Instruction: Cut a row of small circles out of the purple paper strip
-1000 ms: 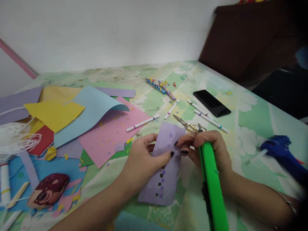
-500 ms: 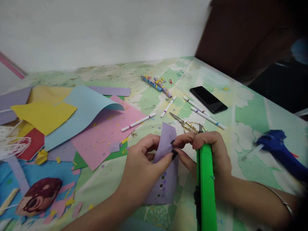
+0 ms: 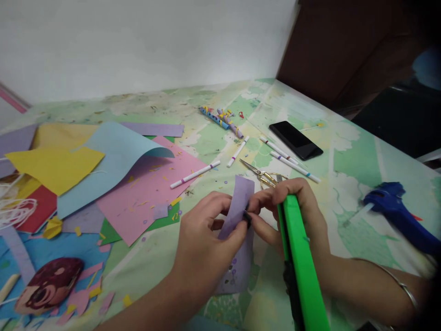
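A light purple paper strip (image 3: pixel 241 193) stands curved between my hands, with small rings and dark holes near its lower end. My left hand (image 3: pixel 206 234) grips it from the left, thumb pressed on its face. My right hand (image 3: pixel 303 220) pinches at the strip's right edge with thumb and index fingertips. A bright green cutter-like tool (image 3: pixel 305 271) is also held in my right hand, its body pointing down toward the front. Behind my right hand lie gold-handled scissors (image 3: pixel 262 174).
Coloured paper sheets (image 3: pixel 113 156) and scraps cover the left side, with a dark red case (image 3: pixel 50 285) in front. Markers (image 3: pixel 196 174), a black phone (image 3: pixel 295 140) and two small decorated paper tubes (image 3: pixel 229 124) lie farther back. At the right is a blue glue gun (image 3: pixel 399 211).
The green tool has tilted, its lower end swinging right. My right fingers have shifted slightly on the strip. The whole view has moved a little.
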`<state>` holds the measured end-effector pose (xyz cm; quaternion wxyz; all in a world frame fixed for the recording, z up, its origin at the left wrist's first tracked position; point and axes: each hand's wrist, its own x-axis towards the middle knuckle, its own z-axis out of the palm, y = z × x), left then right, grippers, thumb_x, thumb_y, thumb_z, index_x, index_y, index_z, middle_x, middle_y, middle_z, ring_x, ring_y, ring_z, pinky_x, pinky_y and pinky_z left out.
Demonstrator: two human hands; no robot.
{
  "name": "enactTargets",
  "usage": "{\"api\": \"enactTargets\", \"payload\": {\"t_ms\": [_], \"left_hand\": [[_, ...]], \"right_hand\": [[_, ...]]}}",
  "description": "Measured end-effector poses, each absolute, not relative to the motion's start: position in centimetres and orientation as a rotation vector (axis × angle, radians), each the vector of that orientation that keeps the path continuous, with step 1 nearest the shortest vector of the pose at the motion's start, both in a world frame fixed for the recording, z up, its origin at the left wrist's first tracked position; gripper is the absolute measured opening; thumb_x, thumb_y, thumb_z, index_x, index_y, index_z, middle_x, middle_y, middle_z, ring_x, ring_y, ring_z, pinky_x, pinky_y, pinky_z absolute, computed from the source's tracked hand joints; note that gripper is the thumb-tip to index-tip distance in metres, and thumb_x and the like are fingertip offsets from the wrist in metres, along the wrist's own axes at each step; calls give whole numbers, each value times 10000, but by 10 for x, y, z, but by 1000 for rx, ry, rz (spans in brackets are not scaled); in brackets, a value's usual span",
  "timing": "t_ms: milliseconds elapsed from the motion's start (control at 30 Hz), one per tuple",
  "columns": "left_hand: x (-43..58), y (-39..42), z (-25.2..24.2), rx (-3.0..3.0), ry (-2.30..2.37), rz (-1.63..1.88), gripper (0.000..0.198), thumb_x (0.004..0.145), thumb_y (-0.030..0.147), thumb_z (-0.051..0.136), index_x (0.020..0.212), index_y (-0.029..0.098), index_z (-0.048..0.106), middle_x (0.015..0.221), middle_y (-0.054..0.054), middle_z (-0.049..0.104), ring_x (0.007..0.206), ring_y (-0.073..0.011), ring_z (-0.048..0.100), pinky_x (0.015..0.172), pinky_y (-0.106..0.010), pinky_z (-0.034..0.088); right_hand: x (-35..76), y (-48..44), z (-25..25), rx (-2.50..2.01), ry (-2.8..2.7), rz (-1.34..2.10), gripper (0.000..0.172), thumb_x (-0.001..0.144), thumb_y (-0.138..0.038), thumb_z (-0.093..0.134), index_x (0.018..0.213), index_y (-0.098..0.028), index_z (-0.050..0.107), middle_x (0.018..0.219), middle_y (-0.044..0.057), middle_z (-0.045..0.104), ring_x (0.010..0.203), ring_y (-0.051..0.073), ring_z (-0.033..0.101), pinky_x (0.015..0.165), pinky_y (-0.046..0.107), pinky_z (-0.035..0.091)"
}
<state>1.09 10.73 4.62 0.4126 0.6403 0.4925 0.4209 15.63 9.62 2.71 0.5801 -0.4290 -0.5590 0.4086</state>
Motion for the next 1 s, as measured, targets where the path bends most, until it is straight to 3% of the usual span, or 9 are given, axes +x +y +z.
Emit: {"api": "enactTargets", "payload": {"t_ms": [233, 433, 700, 833, 1000], "left_hand": [[8, 104, 46, 1744, 1104, 1096, 108, 789, 132, 548, 789, 209, 625, 872, -29, 621, 806, -164, 595, 641, -238, 529], [9, 104, 48, 1880, 1115, 1133, 117, 818, 118, 514, 739, 178, 575, 788, -29, 585, 731, -138, 572, 584, -212, 497], [8, 105, 48, 2157, 1187, 1010, 105, 793, 117, 499, 702, 162, 528, 661, 6, 519, 602, -106, 495, 517, -218, 378], [9, 105, 48, 2270, 1236, 970, 201, 785, 124, 497, 615, 185, 409, 553, 50, 391, 484, -74, 370, 443, -220, 262], [11, 105, 48, 2402, 1240, 1016, 242, 780, 95, 489, 636, 202, 327, 550, 68, 310, 469, -70, 303, 434, -222, 214]], "right_hand": [[158, 98, 29, -940, -1251, 1066, 380, 768, -21, 634, 915, -264, 381, 835, -33, 584, 817, 124, 589, 735, 280, 490], [160, 96, 35, -949, -1224, 1113, 367, 763, -30, 644, 898, -261, 392, 799, -40, 587, 768, 115, 579, 719, 265, 473], [166, 99, 34, -911, -1059, 1393, 404, 757, -46, 676, 944, -266, 394, 795, -49, 626, 720, 75, 573, 668, 189, 456], [167, 103, 34, -922, -998, 1449, 405, 719, -16, 669, 908, -258, 406, 742, -58, 632, 681, 65, 572, 637, 167, 444], [165, 104, 38, -928, -912, 1499, 417, 658, -38, 689, 872, -247, 398, 695, -51, 627, 666, 77, 559, 620, 176, 426]]}}
